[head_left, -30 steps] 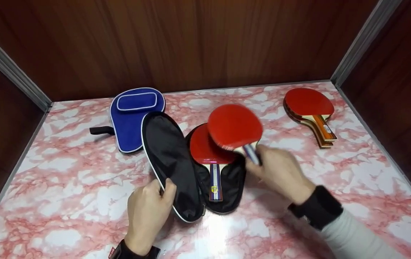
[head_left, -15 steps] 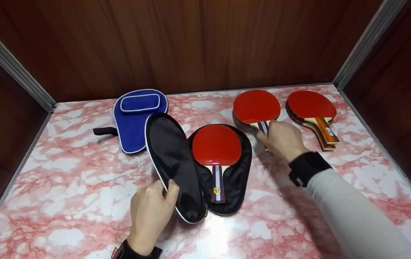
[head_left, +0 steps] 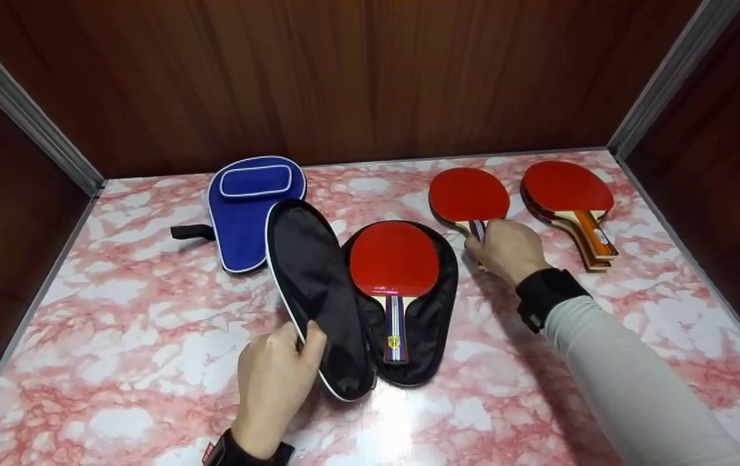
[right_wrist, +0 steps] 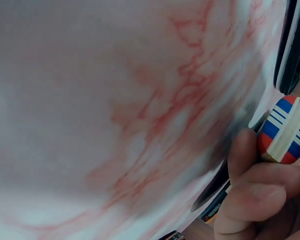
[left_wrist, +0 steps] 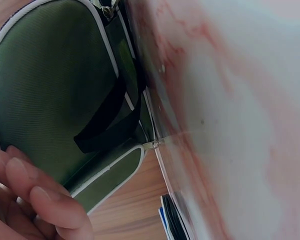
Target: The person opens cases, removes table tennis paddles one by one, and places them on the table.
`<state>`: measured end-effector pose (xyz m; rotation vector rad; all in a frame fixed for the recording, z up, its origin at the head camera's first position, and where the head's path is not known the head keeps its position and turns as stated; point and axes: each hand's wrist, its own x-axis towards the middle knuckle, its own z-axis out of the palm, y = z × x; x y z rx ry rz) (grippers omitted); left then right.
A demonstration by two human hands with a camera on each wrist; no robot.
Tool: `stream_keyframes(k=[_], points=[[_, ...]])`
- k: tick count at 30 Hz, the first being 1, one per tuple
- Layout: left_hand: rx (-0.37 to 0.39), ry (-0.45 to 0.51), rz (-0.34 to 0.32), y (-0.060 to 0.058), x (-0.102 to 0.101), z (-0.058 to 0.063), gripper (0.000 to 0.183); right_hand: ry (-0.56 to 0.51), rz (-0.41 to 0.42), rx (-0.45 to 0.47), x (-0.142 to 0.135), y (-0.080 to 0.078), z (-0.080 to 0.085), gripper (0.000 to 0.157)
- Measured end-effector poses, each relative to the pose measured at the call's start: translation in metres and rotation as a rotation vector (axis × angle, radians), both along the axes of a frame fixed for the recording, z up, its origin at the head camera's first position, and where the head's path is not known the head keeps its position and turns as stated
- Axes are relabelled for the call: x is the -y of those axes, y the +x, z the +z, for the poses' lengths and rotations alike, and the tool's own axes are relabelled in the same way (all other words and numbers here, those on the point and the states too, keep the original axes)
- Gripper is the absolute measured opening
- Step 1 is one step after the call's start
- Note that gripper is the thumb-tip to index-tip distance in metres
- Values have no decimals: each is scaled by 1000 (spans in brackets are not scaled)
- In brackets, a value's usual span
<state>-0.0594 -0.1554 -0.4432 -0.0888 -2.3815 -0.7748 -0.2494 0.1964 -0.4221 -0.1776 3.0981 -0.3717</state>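
Note:
An unzipped paddle case (head_left: 318, 304) with black lining and white piping lies spread at the middle of the table. My left hand (head_left: 279, 382) pinches the left edge of its raised flap; the left wrist view shows the flap's green outside (left_wrist: 55, 75) and a black strap (left_wrist: 107, 120). In the case's right half rests a red table tennis paddle (head_left: 394, 259), its striped handle toward me. At the back right, my right hand (head_left: 509, 251) grips the handle of another red paddle (head_left: 470, 194), low over the table. That handle's striped butt end (right_wrist: 286, 129) shows in the right wrist view.
A blue paddle case (head_left: 246, 213) with white piping and a black strap (head_left: 191, 232) lies at the back left. Two stacked paddles (head_left: 569, 188) with orange-brown handles lie at the back right. Dark wooden panels (head_left: 357, 77) enclose the marbled table.
My right hand has carried its paddle from above the case to the back right, then down beside the stacked paddles. My left hand keeps hold of the flap.

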Motion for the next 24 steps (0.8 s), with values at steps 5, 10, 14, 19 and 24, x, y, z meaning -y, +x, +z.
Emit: stream_keyframes(k=[5, 10, 14, 19, 24], points=[[2, 0, 0, 0, 0, 1, 45, 19, 10, -8, 1, 3, -1, 42], [22, 8, -6, 1, 0, 3, 45, 34, -4, -12, 1, 5, -2, 41], [33, 8, -4, 1, 0, 2, 45, 53, -10, -2, 1, 5, -4, 41], [32, 8, -3, 2, 0, 1, 45, 101, -15, -29, -1, 10, 2, 54], [25, 11, -7, 1, 0, 2, 45, 116, 26, -314, 12, 35, 14, 58]])
